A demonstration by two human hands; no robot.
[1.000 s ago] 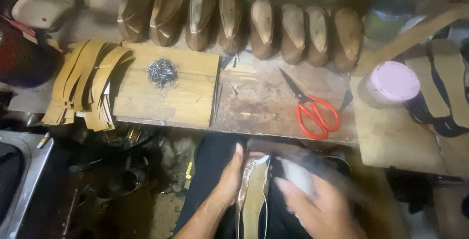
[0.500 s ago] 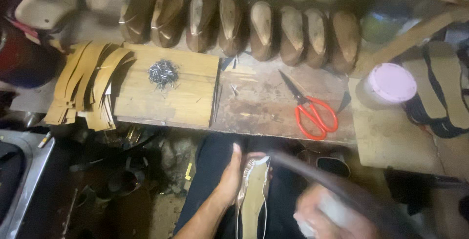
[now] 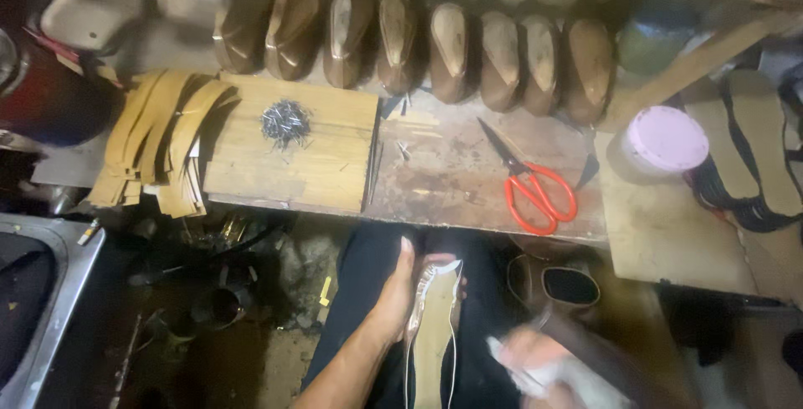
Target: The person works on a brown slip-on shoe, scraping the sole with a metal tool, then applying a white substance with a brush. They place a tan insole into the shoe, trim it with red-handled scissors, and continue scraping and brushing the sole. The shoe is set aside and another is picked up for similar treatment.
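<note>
**A:** Item one, the piece in hand?

**B:** Shoe sole on a last [image 3: 435, 325], pale tan face up, lying on the person's lap just below the near edge of the tabletop [image 3: 468, 183]. Long axis runs away from the body: the upper end points at the tabletop, the other end leaves the picture at the bottom. A light rim of upper material shows along both sides.

**A:** Hands?

**B:** Left hand [image 3: 393, 296] cups the sole's left flank, fingers pressed together and stretched along its length, thumb hidden. Right hand [image 3: 535, 359] is blurred, closed around a whitish tool or rag [image 3: 577, 380]; I cannot tell exactly how its fingers sit.

**A:** Handling note?

**B:** In my judgement, keep the left hand firm along the flank so the sole stays square to the lap, and work the right hand along the long axis, not across it.

**A:** Surroundings?

**B:** Red-handled scissors [image 3: 535, 191] near the tabletop's near edge, right of centre. Pile of small nails [image 3: 284, 120] on a wooden board [image 3: 293, 150], left of centre. Stack of tan strips [image 3: 159, 145] at the left edge. Row of wooden lasts [image 3: 418, 45] along the far edge. Pink-lidded tub [image 3: 665, 141] on the right. Dark sandals [image 3: 753, 158] at far right.
</note>
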